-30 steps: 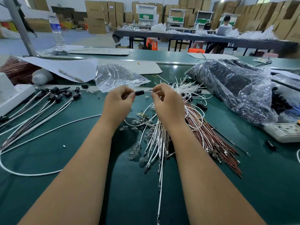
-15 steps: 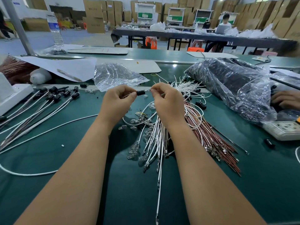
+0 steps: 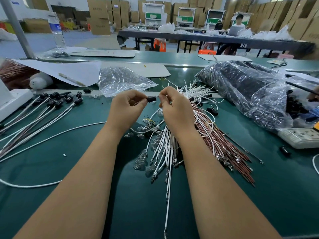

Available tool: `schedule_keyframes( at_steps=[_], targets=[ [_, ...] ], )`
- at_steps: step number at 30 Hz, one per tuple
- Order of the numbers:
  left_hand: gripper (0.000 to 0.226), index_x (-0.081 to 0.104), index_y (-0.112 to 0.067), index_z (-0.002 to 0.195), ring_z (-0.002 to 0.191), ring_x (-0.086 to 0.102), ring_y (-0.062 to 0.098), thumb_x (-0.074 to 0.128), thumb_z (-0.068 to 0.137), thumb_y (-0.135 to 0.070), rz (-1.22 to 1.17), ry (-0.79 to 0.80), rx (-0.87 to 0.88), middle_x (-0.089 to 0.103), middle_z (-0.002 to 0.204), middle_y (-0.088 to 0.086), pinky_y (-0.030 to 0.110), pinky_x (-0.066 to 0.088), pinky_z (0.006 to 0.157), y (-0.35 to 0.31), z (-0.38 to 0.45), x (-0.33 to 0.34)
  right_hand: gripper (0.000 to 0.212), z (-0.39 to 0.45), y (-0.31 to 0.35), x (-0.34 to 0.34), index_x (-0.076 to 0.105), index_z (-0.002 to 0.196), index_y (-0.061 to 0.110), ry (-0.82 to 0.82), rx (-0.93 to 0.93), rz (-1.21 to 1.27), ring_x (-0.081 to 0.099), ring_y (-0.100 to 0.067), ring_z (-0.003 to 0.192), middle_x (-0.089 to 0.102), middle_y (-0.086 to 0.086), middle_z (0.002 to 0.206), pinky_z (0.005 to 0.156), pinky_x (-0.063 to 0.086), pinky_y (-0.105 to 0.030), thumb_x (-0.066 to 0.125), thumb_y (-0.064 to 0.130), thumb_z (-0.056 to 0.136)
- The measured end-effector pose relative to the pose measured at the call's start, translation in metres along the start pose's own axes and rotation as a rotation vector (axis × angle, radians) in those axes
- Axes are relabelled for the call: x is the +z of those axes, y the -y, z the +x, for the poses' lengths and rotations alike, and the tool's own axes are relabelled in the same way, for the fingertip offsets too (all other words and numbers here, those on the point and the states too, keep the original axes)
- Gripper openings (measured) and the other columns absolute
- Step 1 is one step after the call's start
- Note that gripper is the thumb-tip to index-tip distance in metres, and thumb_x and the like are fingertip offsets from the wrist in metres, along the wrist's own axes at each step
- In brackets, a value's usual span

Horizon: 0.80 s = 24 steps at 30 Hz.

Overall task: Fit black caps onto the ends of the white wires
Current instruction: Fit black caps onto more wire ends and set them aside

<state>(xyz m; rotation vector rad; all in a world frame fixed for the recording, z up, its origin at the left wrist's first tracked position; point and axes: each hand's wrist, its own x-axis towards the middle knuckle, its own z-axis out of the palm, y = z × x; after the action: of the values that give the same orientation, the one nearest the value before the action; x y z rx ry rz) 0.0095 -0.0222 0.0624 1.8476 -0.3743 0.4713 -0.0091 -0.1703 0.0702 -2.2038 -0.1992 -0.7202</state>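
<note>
**A:** From the head camera, where do you stand? Your left hand (image 3: 126, 109) pinches a black cap (image 3: 151, 99) between thumb and fingertips, and your right hand (image 3: 176, 109) pinches the end of a white wire (image 3: 158, 96) right against the cap's open mouth. Both are raised over the green table (image 3: 86, 169), near its middle.

**B:** Is the wire seated yet?

**A:** I can't tell; the joint is too small to read. I'd judge you are mid-fit, pushing the end in.

**B:** How much is done?

**A:** On the left lies a fan of capped wires (image 3: 51, 107), roughly a dozen, with their black caps pointing far. Below your right hand sits the loose bundle of white wires (image 3: 165, 149), clearly more than what is finished, so most of the work looks to be ahead. The bag of black caps (image 3: 241, 87) at far right appears full.

**B:** Room to move?

**A:** Your near side is open green mat. Right of your right forearm the red-brown wires (image 3: 224, 144) splay toward the power strip (image 3: 300, 137), so swing left when laying the finished piece down. The small glass bulbs (image 3: 143, 161) between your forearms could roll if brushed. The clear plastic bag (image 3: 120, 80) lies just beyond your hands.
</note>
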Motion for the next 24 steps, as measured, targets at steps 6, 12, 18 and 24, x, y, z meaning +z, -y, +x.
schedule_keyframes(
  at_steps=[6, 12, 18, 24],
  targets=[
    [0.019, 0.066, -0.023, 0.081, 0.067, 0.056, 0.016, 0.064, 0.088, -0.005, -0.015, -0.012, -0.018, 0.069, 0.080, 0.020, 0.034, 0.049, 0.064, -0.0002, 0.0000, 0.0001, 0.011, -0.0007, 0.0005, -0.0005, 0.059, 0.092, 0.019, -0.001, -0.029, -0.023, 0.057, -0.020, 0.067, 0.063, 0.003, 0.075, 0.062, 0.050, -0.041, 0.051, 0.022, 0.099],
    [0.016, 0.067, -0.021, 0.082, 0.063, 0.052, 0.017, 0.064, 0.089, -0.007, -0.030, 0.003, -0.025, 0.062, 0.070, 0.012, 0.034, 0.047, 0.062, -0.0038, -0.0012, -0.0001, 0.011, -0.0011, 0.0002, -0.0002, 0.059, 0.093, 0.019, 0.004, -0.049, -0.047, 0.053, -0.018, 0.064, 0.059, 0.006, 0.071, 0.056, 0.040, -0.033, 0.051, 0.023, 0.099],
    [0.008, 0.068, -0.015, 0.084, 0.053, 0.038, 0.019, 0.066, 0.088, -0.008, -0.065, 0.037, -0.040, 0.049, 0.058, 0.011, 0.031, 0.036, 0.054, -0.0045, -0.0015, 0.0019, 0.011, -0.0011, 0.0003, -0.0006, 0.058, 0.093, 0.019, 0.011, -0.047, -0.041, 0.056, -0.019, 0.066, 0.061, 0.005, 0.074, 0.058, 0.045, -0.035, 0.050, 0.024, 0.100],
    [0.009, 0.070, -0.017, 0.080, 0.040, 0.030, 0.003, 0.068, 0.086, -0.011, -0.136, 0.009, -0.068, 0.039, 0.042, -0.013, 0.013, 0.031, 0.043, -0.0011, 0.0013, -0.0014, 0.016, -0.0010, 0.0037, 0.0005, 0.060, 0.091, 0.017, -0.033, 0.027, 0.109, 0.058, -0.015, 0.066, 0.063, 0.008, 0.072, 0.065, 0.050, -0.041, 0.050, 0.025, 0.100]
  ],
)
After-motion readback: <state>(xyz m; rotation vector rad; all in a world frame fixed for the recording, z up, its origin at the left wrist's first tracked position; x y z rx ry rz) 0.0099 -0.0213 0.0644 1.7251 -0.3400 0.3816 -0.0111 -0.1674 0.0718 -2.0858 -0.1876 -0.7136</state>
